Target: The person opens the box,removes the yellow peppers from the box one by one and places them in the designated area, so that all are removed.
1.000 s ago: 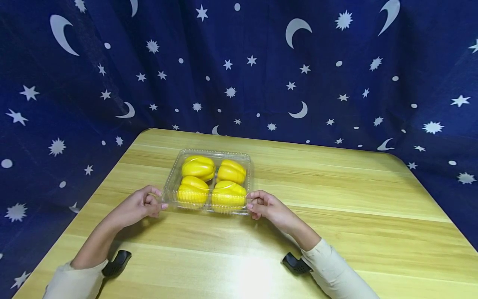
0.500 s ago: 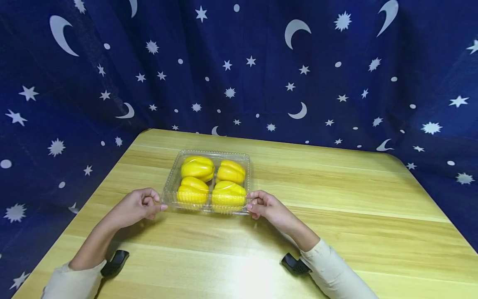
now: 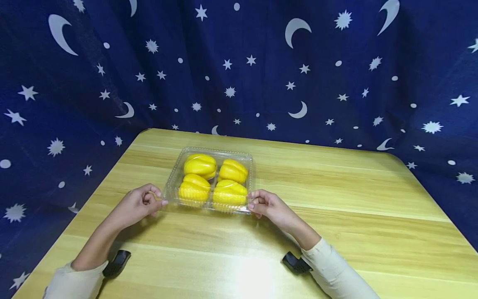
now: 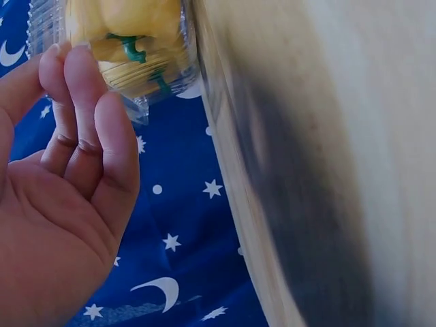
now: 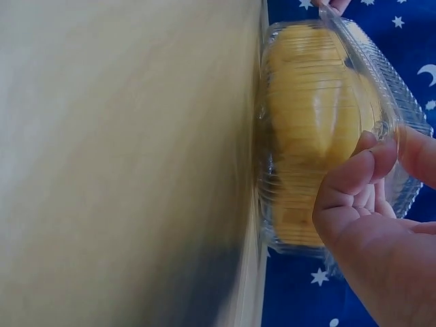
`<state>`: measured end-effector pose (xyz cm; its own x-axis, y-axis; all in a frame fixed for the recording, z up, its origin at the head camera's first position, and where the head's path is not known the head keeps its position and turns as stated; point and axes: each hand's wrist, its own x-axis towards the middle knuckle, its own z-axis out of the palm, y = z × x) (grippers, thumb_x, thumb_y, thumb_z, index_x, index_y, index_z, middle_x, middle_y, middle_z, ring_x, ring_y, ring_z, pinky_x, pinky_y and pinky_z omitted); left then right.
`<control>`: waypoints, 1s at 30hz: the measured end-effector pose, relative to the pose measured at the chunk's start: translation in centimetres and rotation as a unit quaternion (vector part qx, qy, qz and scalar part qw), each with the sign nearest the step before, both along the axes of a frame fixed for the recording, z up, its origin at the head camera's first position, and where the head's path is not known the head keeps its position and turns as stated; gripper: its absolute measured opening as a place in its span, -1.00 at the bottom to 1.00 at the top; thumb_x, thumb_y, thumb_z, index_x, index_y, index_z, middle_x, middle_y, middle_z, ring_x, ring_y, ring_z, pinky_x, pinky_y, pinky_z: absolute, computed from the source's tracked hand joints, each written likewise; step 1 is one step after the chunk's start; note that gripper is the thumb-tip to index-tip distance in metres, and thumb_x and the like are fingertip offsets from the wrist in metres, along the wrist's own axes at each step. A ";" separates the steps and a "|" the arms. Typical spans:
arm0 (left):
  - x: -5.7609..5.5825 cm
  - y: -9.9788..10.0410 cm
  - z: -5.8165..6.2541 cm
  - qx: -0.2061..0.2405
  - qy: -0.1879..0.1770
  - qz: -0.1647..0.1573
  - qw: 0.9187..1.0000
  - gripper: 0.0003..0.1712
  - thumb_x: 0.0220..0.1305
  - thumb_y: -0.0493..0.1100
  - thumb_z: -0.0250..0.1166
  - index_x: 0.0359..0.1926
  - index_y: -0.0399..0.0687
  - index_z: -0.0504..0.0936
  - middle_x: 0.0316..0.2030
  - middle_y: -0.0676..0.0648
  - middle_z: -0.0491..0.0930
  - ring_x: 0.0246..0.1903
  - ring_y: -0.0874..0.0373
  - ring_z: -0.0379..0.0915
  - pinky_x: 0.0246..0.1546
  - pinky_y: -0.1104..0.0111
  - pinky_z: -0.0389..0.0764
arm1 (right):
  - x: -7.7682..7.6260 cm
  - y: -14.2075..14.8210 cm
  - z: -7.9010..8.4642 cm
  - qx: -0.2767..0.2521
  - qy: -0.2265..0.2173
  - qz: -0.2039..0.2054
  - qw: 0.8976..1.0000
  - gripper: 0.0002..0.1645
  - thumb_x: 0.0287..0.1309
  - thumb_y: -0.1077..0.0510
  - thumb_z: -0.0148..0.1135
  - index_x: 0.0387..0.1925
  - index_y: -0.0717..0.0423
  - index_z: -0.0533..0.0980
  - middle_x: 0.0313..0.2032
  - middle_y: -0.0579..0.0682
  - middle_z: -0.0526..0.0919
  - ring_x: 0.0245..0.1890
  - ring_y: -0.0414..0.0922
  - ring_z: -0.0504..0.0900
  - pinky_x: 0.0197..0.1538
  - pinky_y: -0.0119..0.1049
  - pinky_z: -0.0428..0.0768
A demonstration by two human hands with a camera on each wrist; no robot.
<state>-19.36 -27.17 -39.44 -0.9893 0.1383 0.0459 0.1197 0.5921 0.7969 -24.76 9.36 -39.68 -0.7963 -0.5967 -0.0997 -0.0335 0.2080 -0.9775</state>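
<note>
A clear plastic clamshell container (image 3: 220, 150) with several yellow bell peppers (image 3: 201, 166) inside lies on the wooden table. At its front left corner, my left hand (image 3: 137, 205) pinches the rim between thumb and fingers. The front right corner is pinched by my right hand (image 3: 272, 209). In the left wrist view, green stems (image 4: 133, 49) show through the plastic beyond the left hand (image 4: 68, 204). The right wrist view has the ribbed side of the container (image 5: 272, 235) close up, its edge between the thumb and curled fingers of the right hand (image 5: 375, 225).
The pale wooden table (image 3: 336, 199) runs back to a dark blue curtain (image 3: 261, 83) with white moons and stars. A black device (image 3: 117, 263) sits at the left wrist and another black device (image 3: 296, 263) at the right wrist.
The container and its peppers have shifted slightly to the right and away, the far side most. Both hands keep their pinch on the corners and have barely moved.
</note>
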 end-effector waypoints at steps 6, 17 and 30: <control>-0.1 -0.3 0.3 0.048 -0.054 -0.020 0.997 -0.62 0.16 -0.19 0.24 -0.15 -0.43 0.38 -0.58 -0.16 0.57 -0.55 0.11 0.56 -0.46 0.43 0.51 | -0.1 0.1 -0.1 0.004 0.005 -0.006 1.000 -0.59 0.17 0.27 0.06 -0.01 0.46 0.28 -0.37 -0.07 0.45 -0.46 -0.24 0.39 -0.34 -0.43 0.46; -0.4 1.0 0.5 0.077 -0.115 0.067 0.988 -0.52 0.22 -0.05 0.19 -0.18 -0.48 0.38 -0.65 0.00 0.55 -0.55 0.17 0.55 -0.44 0.34 0.57 | 0.1 -0.2 0.0 0.005 0.007 -0.010 1.000 -0.60 0.18 0.27 0.06 -0.02 0.45 0.29 -0.36 -0.06 0.44 -0.46 -0.23 0.38 -0.33 -0.42 0.46; -0.2 2.0 0.5 -0.031 -0.030 0.080 0.996 -0.84 0.25 -0.24 0.03 -0.44 -0.24 0.39 -0.74 0.03 0.44 -0.63 0.21 0.51 -0.63 0.43 0.34 | 0.2 -0.5 0.1 0.011 0.008 -0.013 1.000 -0.62 0.17 0.27 0.06 -0.03 0.44 0.29 -0.35 -0.04 0.45 -0.44 -0.22 0.38 -0.31 -0.41 0.46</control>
<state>-19.60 -25.20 -38.94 -0.9996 -0.0202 -0.0184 -0.0271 0.6480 0.7611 -24.53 8.91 -39.57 -0.8134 -0.5730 -0.1005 -0.0426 0.2310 -0.9720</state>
